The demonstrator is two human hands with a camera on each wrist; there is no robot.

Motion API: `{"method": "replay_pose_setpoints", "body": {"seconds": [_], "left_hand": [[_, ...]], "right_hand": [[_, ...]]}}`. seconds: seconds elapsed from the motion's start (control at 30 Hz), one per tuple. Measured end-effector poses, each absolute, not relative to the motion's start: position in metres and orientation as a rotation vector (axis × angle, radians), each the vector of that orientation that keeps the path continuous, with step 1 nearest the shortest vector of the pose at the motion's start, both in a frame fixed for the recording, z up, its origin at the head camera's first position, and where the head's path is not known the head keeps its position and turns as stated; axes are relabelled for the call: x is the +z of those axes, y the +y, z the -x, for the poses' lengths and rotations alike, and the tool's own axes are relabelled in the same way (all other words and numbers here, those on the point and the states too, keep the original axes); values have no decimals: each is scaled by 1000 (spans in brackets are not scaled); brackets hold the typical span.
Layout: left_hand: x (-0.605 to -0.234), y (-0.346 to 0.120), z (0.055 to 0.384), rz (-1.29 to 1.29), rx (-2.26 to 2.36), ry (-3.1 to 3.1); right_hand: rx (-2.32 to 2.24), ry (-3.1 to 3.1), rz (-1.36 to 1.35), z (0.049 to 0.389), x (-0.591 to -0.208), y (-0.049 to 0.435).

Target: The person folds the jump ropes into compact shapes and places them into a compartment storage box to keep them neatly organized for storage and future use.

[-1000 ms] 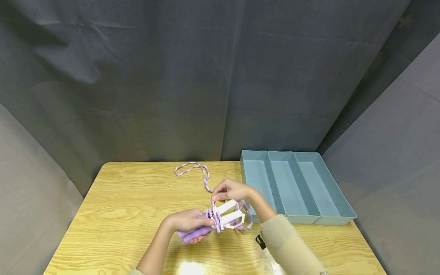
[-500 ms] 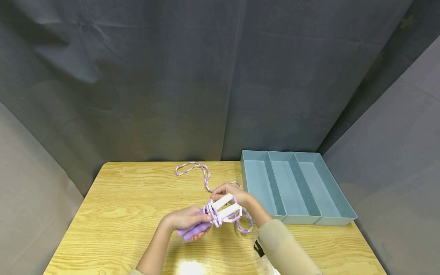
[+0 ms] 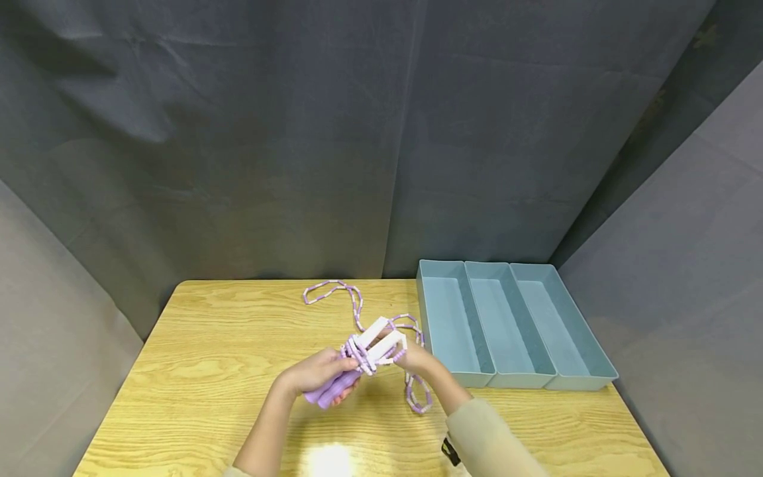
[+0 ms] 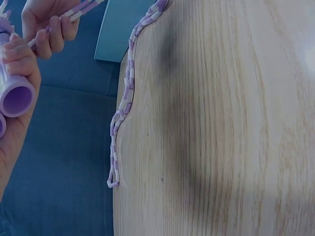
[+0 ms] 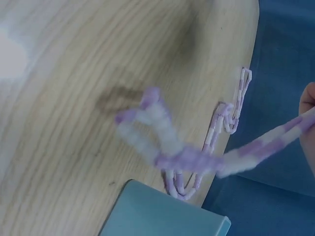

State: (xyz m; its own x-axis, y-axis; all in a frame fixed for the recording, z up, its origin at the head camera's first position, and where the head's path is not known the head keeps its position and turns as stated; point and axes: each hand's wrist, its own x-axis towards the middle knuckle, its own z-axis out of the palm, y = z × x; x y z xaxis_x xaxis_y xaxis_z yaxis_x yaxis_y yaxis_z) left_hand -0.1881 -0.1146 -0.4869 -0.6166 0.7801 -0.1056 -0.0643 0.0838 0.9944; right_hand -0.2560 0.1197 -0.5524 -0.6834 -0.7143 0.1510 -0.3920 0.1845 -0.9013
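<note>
My left hand [image 3: 322,370] grips the two handles of a jump rope side by side, purple grips [image 3: 334,387] toward me and white ends [image 3: 383,344] pointing away to the right. Turns of purple-and-white beaded cord [image 3: 357,351] wrap around the handles. Behind the white ends, my right hand [image 3: 414,358] is partly hidden. In the left wrist view, the fingers of that right hand [image 4: 51,32] curl round a doubled strand of the cord [image 4: 81,10]. A loose length of cord [image 3: 356,308] trails over the table toward its back edge.
A blue-grey tray [image 3: 495,381] with three long compartments stands at the right of the wooden table [image 3: 226,358]. Dark curtain [image 3: 286,165] hangs behind the table. A black tag [image 3: 450,452] shows beside the right sleeve.
Both hands have shifted slightly, and the handles tilt further upward. The right hand has passed behind the white ends with the cord. A dangling loop sits lower to the right.
</note>
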Motion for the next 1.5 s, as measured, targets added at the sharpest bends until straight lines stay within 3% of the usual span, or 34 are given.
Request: {"method": "replay_pose_setpoints", "body": {"seconds": [0.1,0.2,0.6,1.5], "left_hand": [[-487,-117,189,-679,1638,1717],[-487,-121,191,-662,1681,1729],[-487,-135,199,-521,1838,1783],[-500,-147,200,-262,2007,1839]], "right_hand": [[-1544,2117,996,234,-511,108],[-1548,2062,898,224,-492,105],[-1610,1929,806,222,-513,119],[-1580,1947,770,212,-494,150]]}}
